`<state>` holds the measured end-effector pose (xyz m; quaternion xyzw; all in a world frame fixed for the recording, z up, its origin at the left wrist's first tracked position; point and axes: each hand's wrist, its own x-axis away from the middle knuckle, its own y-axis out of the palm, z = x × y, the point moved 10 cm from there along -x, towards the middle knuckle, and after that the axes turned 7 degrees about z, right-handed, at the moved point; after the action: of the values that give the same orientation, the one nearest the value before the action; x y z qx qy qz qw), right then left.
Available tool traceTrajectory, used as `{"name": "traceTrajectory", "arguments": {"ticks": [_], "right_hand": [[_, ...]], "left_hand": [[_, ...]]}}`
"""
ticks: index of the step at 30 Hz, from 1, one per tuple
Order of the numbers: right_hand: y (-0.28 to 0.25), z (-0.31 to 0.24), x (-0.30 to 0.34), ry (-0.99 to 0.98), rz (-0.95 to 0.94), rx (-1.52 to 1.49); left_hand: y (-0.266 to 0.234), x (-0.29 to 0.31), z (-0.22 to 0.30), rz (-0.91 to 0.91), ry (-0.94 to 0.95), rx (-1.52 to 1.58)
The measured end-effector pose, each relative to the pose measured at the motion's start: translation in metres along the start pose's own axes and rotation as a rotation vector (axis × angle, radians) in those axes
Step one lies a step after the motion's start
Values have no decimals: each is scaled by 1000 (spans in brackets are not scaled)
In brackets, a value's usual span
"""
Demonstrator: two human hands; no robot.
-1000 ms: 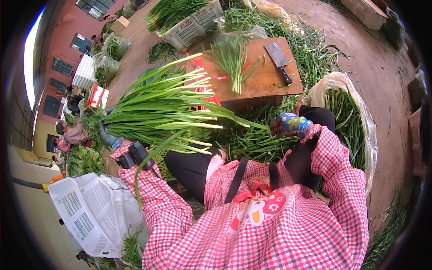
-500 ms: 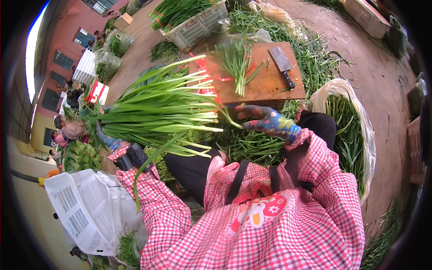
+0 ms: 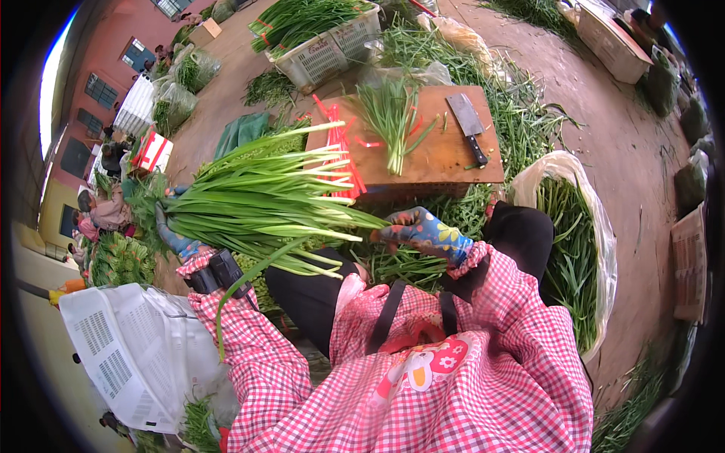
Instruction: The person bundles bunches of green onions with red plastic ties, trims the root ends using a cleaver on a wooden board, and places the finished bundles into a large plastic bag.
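Our left hand (image 3: pixel 177 232) grips a bunch of greens (image 3: pixel 253 210); our right hand (image 3: pixel 427 232) seems to pinch one leaf (image 3: pixel 365 219), near the board (image 3: pixel 434 162) with the knife (image 3: pixel 465 121).

Site: a vegetable-packing workshop, by appearance — bare floor (image 3: pixel 627 162) strewn with loose greens (image 3: pixel 525 124), plastic crate (image 3: pixel 325 62) of bundled greens (image 3: pixel 302 23), low board (image 3: pixel 442 166) with cleaver (image 3: pixel 464 115) — other people (image 3: pixel 112 213) and bagged greens (image 3: pixel 175 106) farther back.

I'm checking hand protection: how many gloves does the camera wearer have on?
2: one on the left hand, which holds the large green bunch and is partly hidden by it; one on the right hand, at the bunch's right end.
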<state>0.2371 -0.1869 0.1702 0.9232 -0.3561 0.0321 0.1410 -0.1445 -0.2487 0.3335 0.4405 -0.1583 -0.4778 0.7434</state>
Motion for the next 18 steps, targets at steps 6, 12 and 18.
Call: {"name": "traceTrajectory", "arguments": {"ticks": [6, 12, 18], "right_hand": [[-79, -19, -4, -182, 264, -46], [-140, -59, -63, -312, 536, -217], [-198, -12, -152, -279, 748, -111]], "left_hand": [[-27, -12, 60, 60, 138, -62], [-33, -11, 99, 44, 159, -99], [-73, -15, 96, 216, 236, -73]]}}
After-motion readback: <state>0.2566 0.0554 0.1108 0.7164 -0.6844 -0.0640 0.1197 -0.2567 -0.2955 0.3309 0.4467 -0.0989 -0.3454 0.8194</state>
